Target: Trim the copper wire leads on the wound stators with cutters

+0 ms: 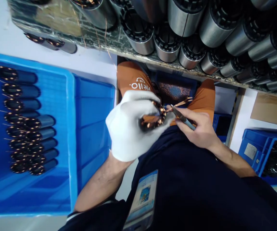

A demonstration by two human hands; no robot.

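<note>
White-gloved, the left hand (129, 128) is gripping, in curled fingers, one black cylinder with a copper-wound ring end (162, 116), which is facing up toward the head; the glove is hiding its long axis. The bare right hand (201, 128) is holding one blue-grey-handled metal tool (184, 119) at its copper wires (183, 102). Left of the fingers, thirteen similar cylinders (46, 132) are resting in a blue plastic bin (72, 134); beyond the fingers, silver steel cylinders (186, 23) are standing in rows.

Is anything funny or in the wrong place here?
A couple of copper-ringed cylinders lie outside the blue bin, while similar ones sit in rows inside. Also a bit odd: the left hand is gloved in white, but the right hand is bare.
</note>
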